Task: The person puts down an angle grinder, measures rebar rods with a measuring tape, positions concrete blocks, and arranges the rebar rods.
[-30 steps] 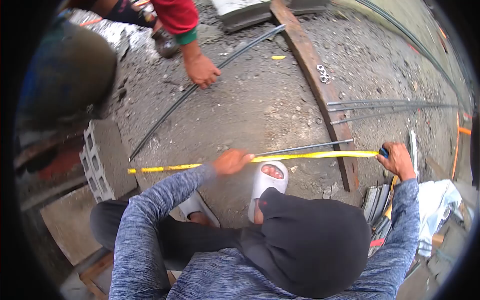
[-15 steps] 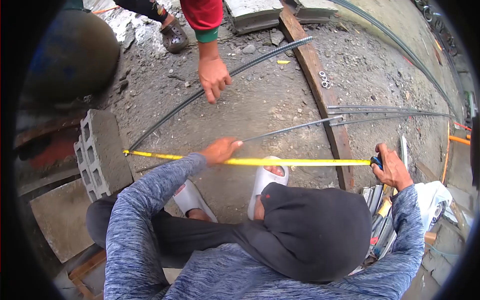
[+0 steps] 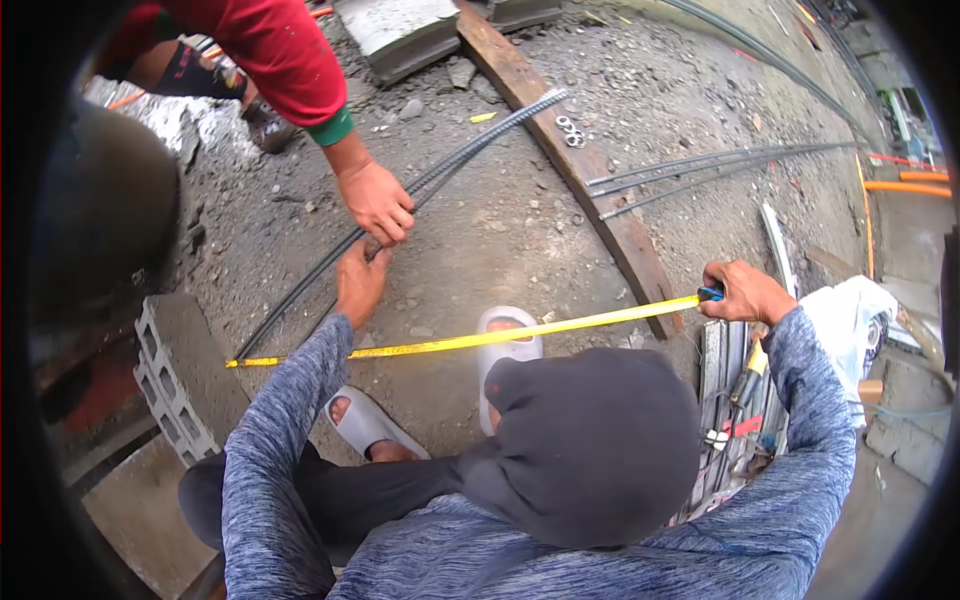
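My left hand (image 3: 361,284) is closed round a thin steel bar beside the bundle of ribbed bars (image 3: 455,158). Another person's hand (image 3: 376,204), in a red sleeve with a green cuff, touches the bars just above mine. On the right, my right hand (image 3: 742,292) grips the blue and black case of a tape measure (image 3: 709,293). Its yellow blade (image 3: 520,331) stretches left under my left forearm to the hollow concrete block (image 3: 205,365). Small metal rings (image 3: 571,132) lie near the wooden plank (image 3: 560,145).
More thin bars (image 3: 690,172) cross the plank at the right. A concrete slab (image 3: 395,35) lies at the top. Beside my right knee are metal strips (image 3: 715,400) and a white bag (image 3: 840,320). A large dark rounded object (image 3: 115,200) stands at the left.
My left hand has moved up and left with the thin bar, towards the bundle. The other person's hand has come down onto the bars. The view has shifted.
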The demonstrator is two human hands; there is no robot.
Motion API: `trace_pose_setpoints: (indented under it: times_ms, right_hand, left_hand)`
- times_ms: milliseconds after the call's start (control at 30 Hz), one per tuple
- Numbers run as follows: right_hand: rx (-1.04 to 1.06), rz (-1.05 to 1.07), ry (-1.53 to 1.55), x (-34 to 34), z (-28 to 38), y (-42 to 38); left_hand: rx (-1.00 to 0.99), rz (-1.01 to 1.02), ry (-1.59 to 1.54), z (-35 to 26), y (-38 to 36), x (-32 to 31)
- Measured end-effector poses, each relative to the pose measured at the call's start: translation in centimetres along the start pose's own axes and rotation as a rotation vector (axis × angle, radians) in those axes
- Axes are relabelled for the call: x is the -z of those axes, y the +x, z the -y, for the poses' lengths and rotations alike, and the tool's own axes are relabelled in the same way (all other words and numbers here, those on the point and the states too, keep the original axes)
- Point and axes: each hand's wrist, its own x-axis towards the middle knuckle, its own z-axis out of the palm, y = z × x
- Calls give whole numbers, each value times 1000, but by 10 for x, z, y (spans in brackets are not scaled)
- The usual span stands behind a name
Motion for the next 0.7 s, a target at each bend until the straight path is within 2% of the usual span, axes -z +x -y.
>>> trace_pose_setpoints:
  times_ms: [100,133,233,333,400,467,500,567,633,700]
  right_hand:
    - [-43,89,41,2,-4,-7]
    - [-66,138,52,2,-9,-8]
    - [-34,222,215,-3,-23,-11]
    - [-97,273,294,-2,-27,-15]
    - [-80,257,370,0,-26,-19]
    - [-74,194,308,6,-24,-19]
    - [-71,162,277,9,-22,-19]
    - [-2,65,264,21,-13,-20]
    - [28,30,211,32,-9,-21]
    - [82,-56,153,42,-5,-24]
  left_hand:
    - [31,-84,-60,1,7,-4]
    - [-15,-91,-42,2,13,-3]
    - [-5,-210,-58,1,21,-4]
    - [22,-169,135,-2,33,5]
    - [-89,-252,312,-7,36,9]
    - [-165,-330,502,-42,31,8]
    - [-186,-363,604,-78,21,4]
    - [-354,21,321,-107,3,-4]
    - [-349,545,199,-125,-21,-19]
    - [-282,986,-32,-126,-27,-27]
